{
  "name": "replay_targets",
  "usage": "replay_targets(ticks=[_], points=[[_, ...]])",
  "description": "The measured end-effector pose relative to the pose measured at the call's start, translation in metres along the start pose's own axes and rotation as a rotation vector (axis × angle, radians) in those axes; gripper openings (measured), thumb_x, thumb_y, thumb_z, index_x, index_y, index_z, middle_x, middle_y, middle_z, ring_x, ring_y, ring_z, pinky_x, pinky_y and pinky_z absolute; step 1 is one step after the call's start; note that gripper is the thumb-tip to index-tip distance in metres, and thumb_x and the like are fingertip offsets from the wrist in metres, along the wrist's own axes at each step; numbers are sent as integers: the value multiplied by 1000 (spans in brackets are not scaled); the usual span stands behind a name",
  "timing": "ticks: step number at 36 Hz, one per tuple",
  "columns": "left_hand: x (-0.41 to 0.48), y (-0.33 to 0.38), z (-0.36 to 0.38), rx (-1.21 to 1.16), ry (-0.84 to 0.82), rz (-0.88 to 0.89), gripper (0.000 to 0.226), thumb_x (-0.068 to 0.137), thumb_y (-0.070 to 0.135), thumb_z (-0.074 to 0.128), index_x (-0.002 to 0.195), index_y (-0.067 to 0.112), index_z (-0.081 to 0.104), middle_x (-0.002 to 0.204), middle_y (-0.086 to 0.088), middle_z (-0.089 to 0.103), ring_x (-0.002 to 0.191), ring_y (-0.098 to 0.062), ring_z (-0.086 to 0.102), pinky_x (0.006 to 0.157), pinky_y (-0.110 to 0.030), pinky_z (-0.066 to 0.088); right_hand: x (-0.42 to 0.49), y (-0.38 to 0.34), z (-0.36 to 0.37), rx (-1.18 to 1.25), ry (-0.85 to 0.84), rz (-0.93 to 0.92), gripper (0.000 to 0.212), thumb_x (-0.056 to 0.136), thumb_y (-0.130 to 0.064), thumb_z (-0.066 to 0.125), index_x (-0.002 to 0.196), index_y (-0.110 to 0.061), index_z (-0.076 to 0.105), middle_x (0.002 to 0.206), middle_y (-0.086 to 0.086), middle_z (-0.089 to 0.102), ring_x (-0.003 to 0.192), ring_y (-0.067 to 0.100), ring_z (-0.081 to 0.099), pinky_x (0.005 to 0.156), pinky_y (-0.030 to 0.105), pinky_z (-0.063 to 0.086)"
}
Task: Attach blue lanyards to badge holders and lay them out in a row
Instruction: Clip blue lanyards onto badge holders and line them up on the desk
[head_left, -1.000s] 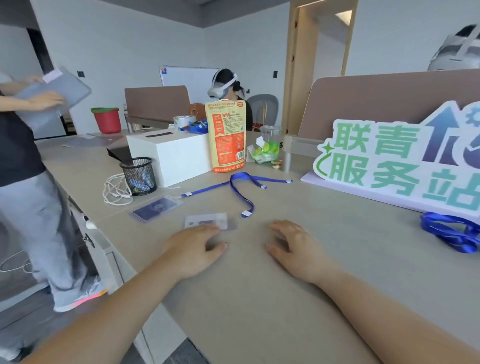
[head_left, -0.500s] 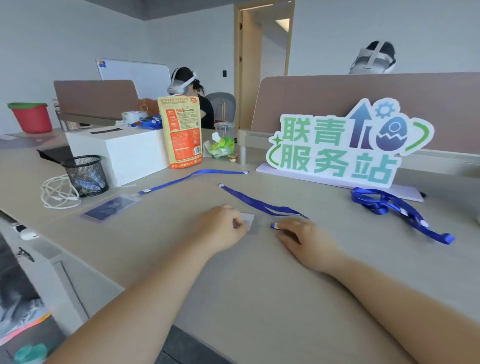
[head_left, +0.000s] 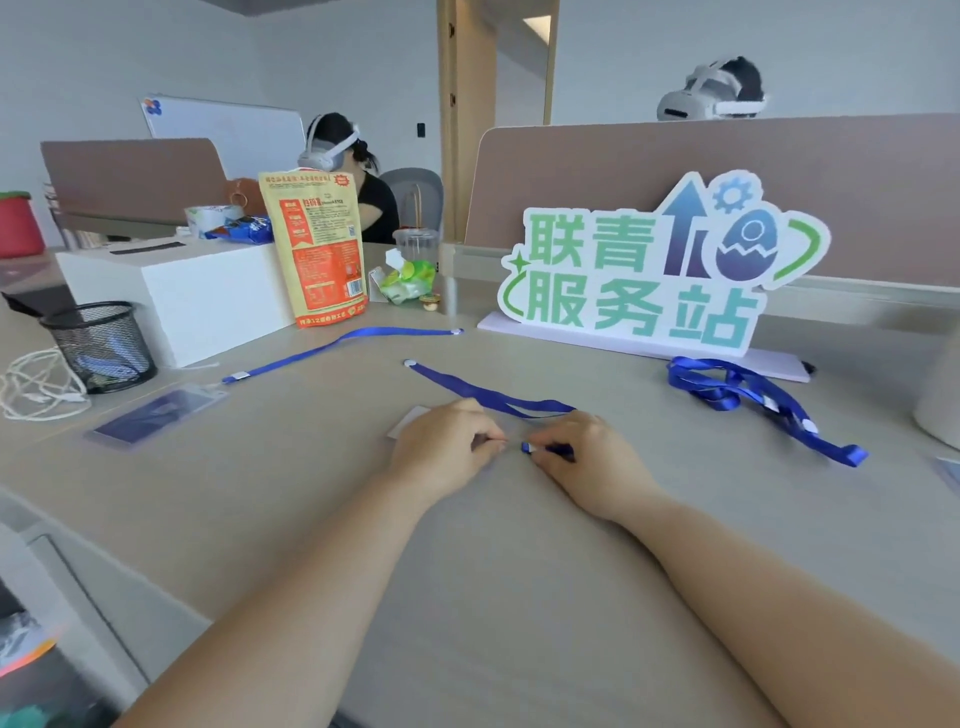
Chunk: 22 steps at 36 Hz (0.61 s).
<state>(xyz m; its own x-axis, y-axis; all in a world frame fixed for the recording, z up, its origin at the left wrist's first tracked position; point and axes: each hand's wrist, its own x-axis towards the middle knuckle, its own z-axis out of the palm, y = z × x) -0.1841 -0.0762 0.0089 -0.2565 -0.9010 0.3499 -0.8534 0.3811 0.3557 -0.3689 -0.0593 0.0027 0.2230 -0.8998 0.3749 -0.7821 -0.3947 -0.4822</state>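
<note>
Lanyard clip (head_left: 527, 447) pinched in R hand (head_left: 587, 457), L hand (head_left: 441, 447) pinching badge holder (head_left: 408, 423) just beside

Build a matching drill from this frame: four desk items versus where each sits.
Items: 1 mesh cup; 2 orange pouch; 3 lanyard bundle; 4 blue-card badge holder.
Places: A in front of the sign; B left of the left hand, flat on the desk; C between white cable and white box; D upright at the white box's right end.
Pairs: 1-C, 2-D, 3-A, 4-B.
</note>
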Motion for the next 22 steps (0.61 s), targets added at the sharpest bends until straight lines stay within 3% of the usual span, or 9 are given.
replay_targets(ticks=[6,9,15,22], points=[[1,1,3,93,17,22,17,93,33,52,93,29,68,103,11,57,96,-9,55,89,-34,42,0,-2,3,-49,0,14,18,90,-26,56,95,-24,73,94,1,56,99,21,49,83,31,44],[4,1,5,104,41,1,15,93,33,52,91,30,66,98,11,55,93,-11,55,82,-31,43,3,-3,5,-53,1,7,18,89,-27,56,90,-21,74,89,-1,53,98,21,50,81,30,44],[10,0,11,70,71,-82,13,90,33,53,81,33,61,90,14,50,91,-12,55,70,-28,39,5,-4,8,-58,-3,5,21,91,-27,54,90,-19,73,100,0,61,103,20,48,86,27,41],[14,0,15,23,98,-138,16,90,33,53,73,33,51,95,12,55,96,-13,55,72,-31,44,4,-6,7,-85,3,-27,23,91,-26,53,90,-17,74,103,1,63,104,19,49,87,22,38]])
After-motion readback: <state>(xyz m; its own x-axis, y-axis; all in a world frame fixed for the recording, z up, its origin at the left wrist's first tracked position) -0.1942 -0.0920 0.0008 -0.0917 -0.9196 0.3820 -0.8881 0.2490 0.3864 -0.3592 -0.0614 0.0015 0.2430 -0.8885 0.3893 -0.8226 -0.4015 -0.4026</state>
